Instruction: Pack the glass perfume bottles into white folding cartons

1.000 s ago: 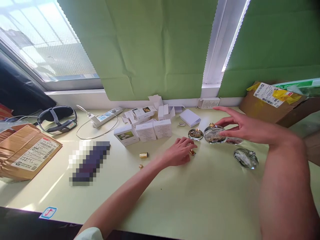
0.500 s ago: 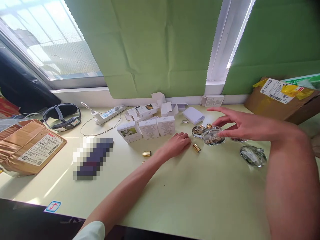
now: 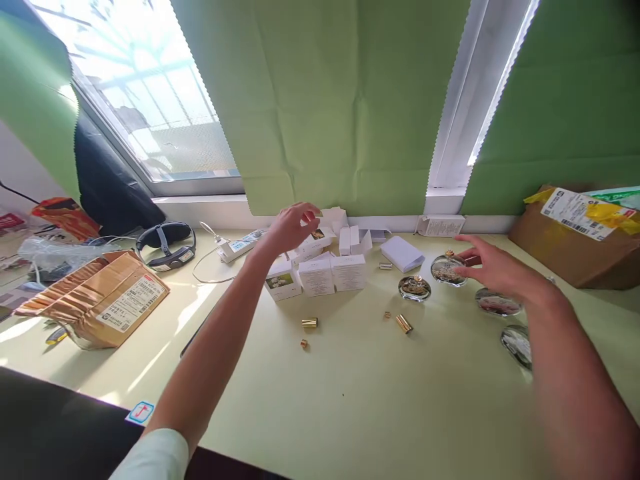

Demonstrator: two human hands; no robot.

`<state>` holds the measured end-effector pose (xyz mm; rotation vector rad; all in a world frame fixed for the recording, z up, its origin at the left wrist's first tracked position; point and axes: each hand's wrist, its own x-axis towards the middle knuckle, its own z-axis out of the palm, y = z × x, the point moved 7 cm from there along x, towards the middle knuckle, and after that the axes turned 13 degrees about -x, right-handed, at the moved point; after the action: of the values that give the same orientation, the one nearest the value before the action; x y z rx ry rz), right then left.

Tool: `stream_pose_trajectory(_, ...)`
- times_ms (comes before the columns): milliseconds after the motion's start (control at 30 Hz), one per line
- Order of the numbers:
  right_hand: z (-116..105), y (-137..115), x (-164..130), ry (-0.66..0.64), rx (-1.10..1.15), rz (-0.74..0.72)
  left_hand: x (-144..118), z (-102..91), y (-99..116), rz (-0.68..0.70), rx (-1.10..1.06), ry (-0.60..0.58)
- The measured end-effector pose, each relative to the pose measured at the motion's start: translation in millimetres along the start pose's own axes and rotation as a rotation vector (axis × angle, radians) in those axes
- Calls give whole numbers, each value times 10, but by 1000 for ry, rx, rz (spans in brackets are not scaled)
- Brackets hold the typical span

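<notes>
The left hand (image 3: 293,223) hangs with no grip, fingers loosely curled and holding nothing, above the white boxes (image 3: 320,257) at the back of the desk (image 3: 360,400). The right hand (image 3: 493,270) is spread, fingertips at the round glass bottle (image 3: 447,269), without closing on it. To do this reach well, the left hand should, I judge, come down on one box from above and pinch its sides, since the boxes stand tightly packed. Three boxes stand in the front row, with several more behind that I cannot count. Four round bottles show. Two gold caps (image 3: 404,324) lie loose, along with two tiny gold bits.
</notes>
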<state>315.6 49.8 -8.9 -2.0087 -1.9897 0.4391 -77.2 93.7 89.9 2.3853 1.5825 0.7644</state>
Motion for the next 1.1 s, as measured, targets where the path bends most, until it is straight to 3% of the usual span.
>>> stream_pose_trajectory(67, 170, 12, 111, 5, -8, 26, 201, 11, -316, -70, 58, -61)
stream_pose_trajectory(167, 402, 60, 230, 0, -17, 51, 392, 241, -663, -143, 107, -213)
stream_pose_trajectory(267, 561, 149, 307, -4, -12, 71, 463, 503, -891, -213, 155, -324)
stream_pose_trajectory(400, 660, 226, 359, -21, 8, 65, 522, 710, -1143, -313, 192, -402)
stream_pose_trajectory(533, 571, 229, 305, -47, 32, 62, 600, 783, -1369, -372, 193, -464)
stream_pose_trajectory(700, 100, 81, 74, 58, 109, 18, 611, 753, -1522, -424, 180, -435)
stream_pose_trajectory(800, -175, -59, -88, 136, 185, -29, 601, 642, -1463, -428, 178, -343)
stream_pose_trajectory(900, -359, -164, -208, 192, 269, -67, 614, 337, -1221, -394, 208, -161)
stream_pose_trajectory(967, -457, -227, -269, 227, 323, -82, 560, 79, -922, -339, 220, -41)
stream_pose_trajectory(1033, -531, -322, -336, 258, 372, -94, 390, -157, -483, -211, 186, 110)
stream_pose_trajectory(1100, -510, -483, -413, 214, 452, -124, 76, -165, -17, -86, 63, 117)
